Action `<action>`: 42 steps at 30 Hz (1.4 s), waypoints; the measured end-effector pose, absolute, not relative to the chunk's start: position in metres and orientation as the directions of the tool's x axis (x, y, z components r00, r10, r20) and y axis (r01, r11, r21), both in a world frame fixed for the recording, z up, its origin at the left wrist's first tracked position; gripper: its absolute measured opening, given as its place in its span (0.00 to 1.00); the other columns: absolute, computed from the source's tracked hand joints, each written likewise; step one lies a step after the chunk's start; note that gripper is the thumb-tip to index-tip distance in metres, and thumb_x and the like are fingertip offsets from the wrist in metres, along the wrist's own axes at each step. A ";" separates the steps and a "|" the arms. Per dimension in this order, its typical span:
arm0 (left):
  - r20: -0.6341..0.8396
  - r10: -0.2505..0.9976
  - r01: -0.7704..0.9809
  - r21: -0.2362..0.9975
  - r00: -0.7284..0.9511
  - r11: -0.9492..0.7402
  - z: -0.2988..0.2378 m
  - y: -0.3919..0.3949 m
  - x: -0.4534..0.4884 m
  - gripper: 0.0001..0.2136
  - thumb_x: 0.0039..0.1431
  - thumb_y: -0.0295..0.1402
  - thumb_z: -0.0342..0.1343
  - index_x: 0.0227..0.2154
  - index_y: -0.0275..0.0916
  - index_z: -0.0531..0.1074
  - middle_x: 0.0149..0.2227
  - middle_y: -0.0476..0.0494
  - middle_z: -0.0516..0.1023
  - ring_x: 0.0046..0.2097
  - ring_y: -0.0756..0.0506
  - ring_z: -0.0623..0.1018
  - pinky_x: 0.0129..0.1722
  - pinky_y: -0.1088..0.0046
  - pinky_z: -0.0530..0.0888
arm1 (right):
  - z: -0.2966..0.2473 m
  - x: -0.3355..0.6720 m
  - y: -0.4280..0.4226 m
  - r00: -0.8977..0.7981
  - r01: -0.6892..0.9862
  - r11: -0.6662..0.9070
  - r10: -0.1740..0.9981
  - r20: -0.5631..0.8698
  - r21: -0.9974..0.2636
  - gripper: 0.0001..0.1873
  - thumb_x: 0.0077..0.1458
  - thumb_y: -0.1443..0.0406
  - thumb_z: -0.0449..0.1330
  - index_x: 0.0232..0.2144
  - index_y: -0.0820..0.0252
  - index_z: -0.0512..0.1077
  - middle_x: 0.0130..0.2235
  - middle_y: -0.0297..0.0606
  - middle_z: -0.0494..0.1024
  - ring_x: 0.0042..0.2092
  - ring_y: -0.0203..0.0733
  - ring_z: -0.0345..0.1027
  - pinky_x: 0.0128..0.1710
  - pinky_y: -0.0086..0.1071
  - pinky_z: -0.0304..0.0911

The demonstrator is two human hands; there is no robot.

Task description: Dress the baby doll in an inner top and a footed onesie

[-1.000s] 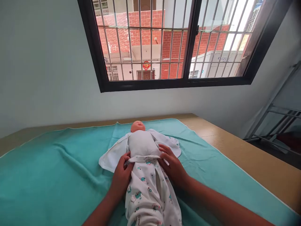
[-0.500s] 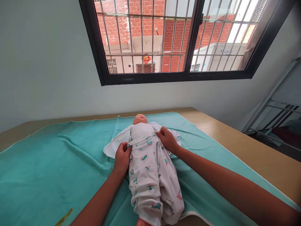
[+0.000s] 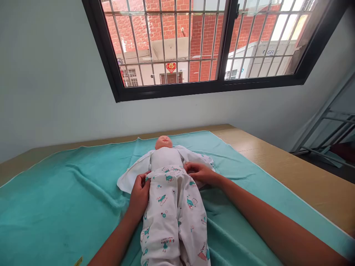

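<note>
A baby doll (image 3: 163, 142) lies on its back, head toward the window, on a teal blanket (image 3: 83, 207). White baby pants (image 3: 163, 210) with small printed figures cover its legs up to the waist. Beneath its arms and back a white baby shirt (image 3: 133, 171) is spread open to both sides. My left hand (image 3: 140, 190) pinches the waistband at the doll's left-hand side in view. At the opposite side, my right hand (image 3: 199, 173) has its fingers bent at the waistband's edge; the fingertips are partly hidden there. The doll's feet are out of view.
The blanket covers most of a wooden table (image 3: 260, 166), whose back edge meets the wall. Above is a black-framed window (image 3: 169, 91) with metal bars. A metal rack (image 3: 313, 136) stands at the right. A yellow strip (image 3: 78, 261) shows at the bottom left.
My right hand has shifted down and slightly outward along the waistband, its fingers lower at the side. My left hand stays on its side. The view has moved slightly, and the doll's foot has left it.
</note>
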State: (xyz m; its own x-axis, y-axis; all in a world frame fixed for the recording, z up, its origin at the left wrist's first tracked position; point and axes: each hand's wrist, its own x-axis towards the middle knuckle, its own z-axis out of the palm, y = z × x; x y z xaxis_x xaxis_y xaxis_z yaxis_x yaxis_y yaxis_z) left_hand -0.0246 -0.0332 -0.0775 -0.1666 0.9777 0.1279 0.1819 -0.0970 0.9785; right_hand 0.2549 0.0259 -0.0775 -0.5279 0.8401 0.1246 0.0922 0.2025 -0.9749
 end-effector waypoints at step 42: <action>0.414 0.900 0.575 0.773 -0.138 -0.268 -0.052 0.045 -0.018 0.11 0.57 0.42 0.50 0.26 0.41 0.66 0.25 0.51 0.74 0.28 0.47 0.70 0.31 0.73 0.64 | -0.070 0.206 0.075 -0.127 0.504 0.497 0.852 0.508 -0.707 0.12 0.60 0.60 0.50 0.27 0.56 0.67 0.26 0.31 0.73 0.28 0.37 0.60 0.31 0.30 0.53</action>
State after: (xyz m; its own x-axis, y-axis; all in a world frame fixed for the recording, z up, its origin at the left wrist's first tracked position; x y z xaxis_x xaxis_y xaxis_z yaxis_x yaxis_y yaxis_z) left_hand -0.0176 0.0452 -0.0521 -0.1381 0.8995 0.4144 0.5751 -0.2679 0.7730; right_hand 0.2064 0.0750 -0.0704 -0.1271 0.8519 0.5080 0.5040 0.4966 -0.7066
